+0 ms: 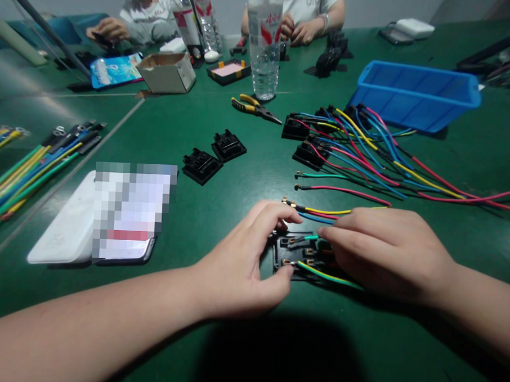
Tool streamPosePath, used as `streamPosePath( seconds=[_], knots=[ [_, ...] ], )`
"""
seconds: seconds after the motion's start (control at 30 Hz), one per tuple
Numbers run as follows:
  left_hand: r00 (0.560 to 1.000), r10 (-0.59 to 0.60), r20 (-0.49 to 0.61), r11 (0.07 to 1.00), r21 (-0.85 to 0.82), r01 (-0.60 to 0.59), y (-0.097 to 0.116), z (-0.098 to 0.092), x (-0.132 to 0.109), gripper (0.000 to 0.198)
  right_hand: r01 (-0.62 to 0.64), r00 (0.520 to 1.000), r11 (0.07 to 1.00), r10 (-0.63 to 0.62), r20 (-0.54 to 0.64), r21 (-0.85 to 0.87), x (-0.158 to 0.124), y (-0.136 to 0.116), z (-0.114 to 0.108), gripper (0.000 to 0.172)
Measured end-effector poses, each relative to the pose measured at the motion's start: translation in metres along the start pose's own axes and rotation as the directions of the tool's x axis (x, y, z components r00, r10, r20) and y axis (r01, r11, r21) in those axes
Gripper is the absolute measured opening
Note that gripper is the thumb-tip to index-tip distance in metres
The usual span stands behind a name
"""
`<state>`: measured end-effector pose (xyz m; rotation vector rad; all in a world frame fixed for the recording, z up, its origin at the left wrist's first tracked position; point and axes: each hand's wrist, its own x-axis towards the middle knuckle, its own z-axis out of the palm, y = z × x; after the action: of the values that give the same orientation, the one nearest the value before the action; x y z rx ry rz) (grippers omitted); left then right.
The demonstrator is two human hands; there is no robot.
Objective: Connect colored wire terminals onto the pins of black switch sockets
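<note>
A black plastic socket part (297, 250) lies on the green table with metal terminals in its slots and wires running right from it. My left hand (250, 258) is curled round its left side, thumb and fingers on opposite edges. My right hand (387, 256) is over its right side, fingertips closed on a green wire (311, 237). A yellow-green wire (329, 276) comes out of the lower slot and passes under my right hand. Just behind the part lie loose yellow, red and blue wires (328, 211) with metal ends.
Two black parts (202, 165) lie left of centre. Pliers (256, 108), a bottle (264, 56) and wired parts (309, 153) are behind. A blue bin (415, 96) stands back right, phones (67, 228) and wire bundles (40, 170) left. Two people sit opposite.
</note>
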<state>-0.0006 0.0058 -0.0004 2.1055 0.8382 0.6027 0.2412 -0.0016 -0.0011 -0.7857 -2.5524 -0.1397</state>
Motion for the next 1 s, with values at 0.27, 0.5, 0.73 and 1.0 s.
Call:
streamPosePath(
  seconds=[0.27,0.5,0.73,1.0],
  knots=[
    [0.999,-0.031,-0.005,0.999,-0.013,0.031,0.0015,-0.0003,0.0014,0.049,-0.046,0.999,0.997,0.044,0.029,0.054,-0.0016,0.0013,0.0018,0.017],
    [0.999,-0.033,-0.011,0.999,-0.008,0.033,0.0009,-0.0001,0.0016,0.047,-0.058,0.998,0.995,0.056,0.023,0.085,-0.0010,0.0005,0.0005,0.016],
    [0.997,-0.078,-0.002,0.996,0.040,0.078,0.0035,0.0019,0.0019,0.042,-0.043,0.998,0.995,0.038,0.049,0.095,0.0002,-0.0021,-0.0015,0.015],
    [0.997,-0.072,0.008,0.994,0.086,0.071,0.0032,0.0015,0.0032,0.038,-0.058,0.995,0.990,0.047,0.090,0.126,0.0013,-0.0013,-0.0057,0.019]
  ],
)
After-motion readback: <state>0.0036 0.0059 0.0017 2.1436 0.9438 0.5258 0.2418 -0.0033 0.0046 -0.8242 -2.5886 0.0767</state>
